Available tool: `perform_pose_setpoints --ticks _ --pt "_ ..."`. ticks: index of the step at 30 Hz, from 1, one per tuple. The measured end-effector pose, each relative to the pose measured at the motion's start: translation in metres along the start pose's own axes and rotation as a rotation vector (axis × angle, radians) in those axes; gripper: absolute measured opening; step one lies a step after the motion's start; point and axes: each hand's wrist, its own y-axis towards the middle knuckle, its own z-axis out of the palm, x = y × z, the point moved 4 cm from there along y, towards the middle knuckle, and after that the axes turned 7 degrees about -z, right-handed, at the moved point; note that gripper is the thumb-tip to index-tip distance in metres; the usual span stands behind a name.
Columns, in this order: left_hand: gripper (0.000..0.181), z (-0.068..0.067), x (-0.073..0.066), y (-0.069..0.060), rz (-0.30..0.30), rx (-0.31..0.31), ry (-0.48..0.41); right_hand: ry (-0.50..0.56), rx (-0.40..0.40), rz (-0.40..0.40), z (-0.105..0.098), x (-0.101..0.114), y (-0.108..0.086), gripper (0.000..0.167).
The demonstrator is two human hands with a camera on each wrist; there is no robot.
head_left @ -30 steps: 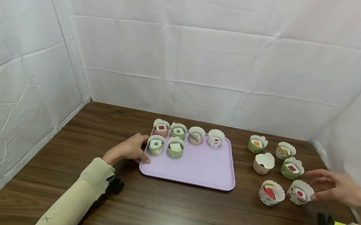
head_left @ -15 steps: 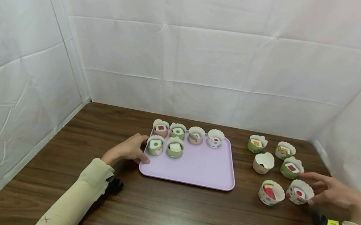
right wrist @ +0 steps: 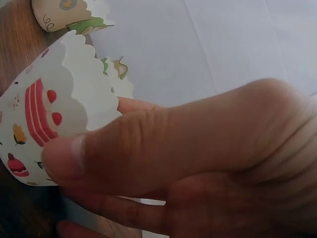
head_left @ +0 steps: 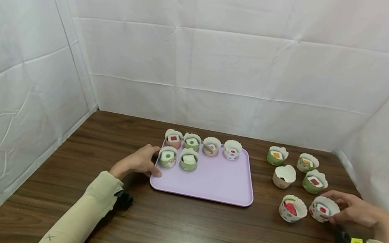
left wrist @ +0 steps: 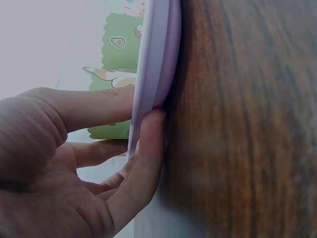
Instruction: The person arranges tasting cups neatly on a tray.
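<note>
My left hand [head_left: 139, 159] grips the left edge of a lilac tray [head_left: 223, 183]. In the left wrist view the thumb lies over the rim of the tray [left wrist: 154, 59] and fingers reach under it. My right hand [head_left: 359, 210], at the right, holds a white paper baking cup [head_left: 317, 215] with a red and white piece inside. Its thumb presses the near side of the baking cup [right wrist: 74, 99], printed with pink cake slices, in the right wrist view; the fingers behind it are partly hidden. Whether the cup still touches the table, I cannot tell.
Several filled baking cups stand on the tray, such as a green baking cup [head_left: 188, 164] in the front row. Beside the held cup is another white cup [head_left: 287, 215]; more, including a green cup [head_left: 310, 187], stand behind. White cloth walls [head_left: 224, 67] enclose the wooden table [head_left: 200, 238].
My right hand has moved left and closed its thumb and fingers around the white baking cup at the front right. The left hand and the tray have stayed in place.
</note>
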Motion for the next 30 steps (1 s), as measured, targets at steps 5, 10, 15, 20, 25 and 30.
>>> perform_pose_setpoints --ticks 5,10,15,20,25,30 --pt "0.087 0.0 0.0 -0.001 -0.006 -0.002 0.001 0.022 -0.034 0.023 -0.001 0.001 -0.002 0.052" --pt "0.085 0.0 0.0 0.0 -0.01 -0.005 -0.007 -0.23 -0.152 -0.08 -0.005 0.015 -0.004 0.048" --pt "0.083 -0.001 0.0 0.0 -0.007 -0.004 -0.016 -0.286 -0.236 -0.123 -0.005 0.034 -0.005 0.053" --pt "0.084 -0.001 0.0 0.001 -0.004 -0.002 -0.016 -0.231 -0.233 -0.17 -0.002 0.047 -0.001 0.054" --pt "0.085 -0.001 0.0 0.001 -0.003 -0.004 -0.015 -0.198 -0.253 -0.219 0.002 0.058 0.008 0.046" --pt "0.081 -0.001 0.0 0.001 0.006 -0.003 -0.014 -0.238 -0.333 -0.187 0.008 0.068 0.02 0.041"
